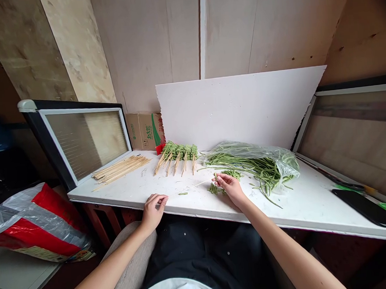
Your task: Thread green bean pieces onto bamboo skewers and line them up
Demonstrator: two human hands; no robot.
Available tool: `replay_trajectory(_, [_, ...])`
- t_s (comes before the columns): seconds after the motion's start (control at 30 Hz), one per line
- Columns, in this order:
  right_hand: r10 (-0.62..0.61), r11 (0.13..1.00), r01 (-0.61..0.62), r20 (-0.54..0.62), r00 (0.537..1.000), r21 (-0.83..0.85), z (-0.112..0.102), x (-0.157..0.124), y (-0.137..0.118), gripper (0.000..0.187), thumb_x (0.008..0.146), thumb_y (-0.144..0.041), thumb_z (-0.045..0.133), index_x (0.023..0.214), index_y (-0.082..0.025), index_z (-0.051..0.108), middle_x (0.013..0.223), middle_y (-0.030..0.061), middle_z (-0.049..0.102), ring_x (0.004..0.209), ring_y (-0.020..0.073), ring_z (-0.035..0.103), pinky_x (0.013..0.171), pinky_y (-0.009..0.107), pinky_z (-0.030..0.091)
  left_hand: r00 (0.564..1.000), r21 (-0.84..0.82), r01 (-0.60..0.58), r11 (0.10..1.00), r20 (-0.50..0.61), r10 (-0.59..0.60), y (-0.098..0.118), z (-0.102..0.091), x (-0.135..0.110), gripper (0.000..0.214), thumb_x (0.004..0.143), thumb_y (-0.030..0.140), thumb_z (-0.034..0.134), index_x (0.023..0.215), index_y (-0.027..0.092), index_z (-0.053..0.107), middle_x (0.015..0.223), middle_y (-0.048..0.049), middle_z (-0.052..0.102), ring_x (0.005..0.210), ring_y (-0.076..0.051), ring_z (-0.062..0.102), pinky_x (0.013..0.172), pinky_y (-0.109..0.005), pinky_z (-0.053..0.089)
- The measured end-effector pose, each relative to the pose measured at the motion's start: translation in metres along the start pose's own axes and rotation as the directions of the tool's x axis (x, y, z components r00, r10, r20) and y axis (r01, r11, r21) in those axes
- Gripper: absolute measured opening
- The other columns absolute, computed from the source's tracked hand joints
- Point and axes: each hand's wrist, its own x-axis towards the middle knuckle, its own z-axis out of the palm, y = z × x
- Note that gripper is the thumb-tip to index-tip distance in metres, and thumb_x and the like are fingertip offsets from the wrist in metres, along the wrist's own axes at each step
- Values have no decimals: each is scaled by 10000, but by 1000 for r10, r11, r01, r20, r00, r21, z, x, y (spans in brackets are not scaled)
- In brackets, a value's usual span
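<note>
My left hand (153, 210) rests at the near edge of the white table (170, 194), its fingers pinched on the near end of a thin bamboo skewer (189, 188). My right hand (229, 187) is closed on a short green bean piece (215, 177) at the skewer's far end. More cut bean pieces (213, 189) lie just left of the right hand. Behind it, a clear plastic bag (280, 160) holds long green beans (247, 160). A row of finished bean skewers (177, 153) lies at the back of the table.
A pile of bare bamboo skewers (122, 168) lies at the table's left. Glass-lidded freezers stand to the left (80, 139) and right (358, 137). A black knife (369, 209) lies at the right. A white board (237, 110) leans behind; a cardboard box (145, 131) and a red-and-white sack (33, 221) sit left.
</note>
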Motion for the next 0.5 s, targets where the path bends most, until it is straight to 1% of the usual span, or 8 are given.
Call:
replay_trajectory(0.17, [-3, 1000, 4, 10, 1000, -5, 1, -1, -1, 514, 757, -578, 850, 1089, -194, 776, 1001, 116, 790, 846, 226, 701, 830, 385, 565, 1000, -1, 4, 1000, -2, -4, 0, 1, 0, 230, 1022, 362, 581, 975, 216, 752, 919, -66, 720, 815, -206, 643, 802, -341, 519])
replay_trajectory(0.37, [19, 1000, -19, -2, 1000, 18, 0, 0, 0, 600, 730, -581, 870, 1173, -196, 744, 1021, 124, 792, 906, 247, 720, 880, 406, 566, 1000, 5, 4, 1000, -5, -4, 0, 1, 0, 232, 1018, 360, 586, 970, 209, 755, 917, -70, 722, 808, -203, 644, 797, -340, 524])
replay_trajectory(0.5, [21, 1000, -21, 3, 1000, 16, 0, 1, 0, 578, 725, -583, 875, 1130, -190, 753, 1013, 124, 792, 890, 241, 719, 869, 397, 562, 1000, 0, -1, 1000, -6, 1, -1, 1, -1, 226, 1027, 358, 585, 969, 208, 744, 920, -67, 718, 812, -201, 640, 797, -340, 521])
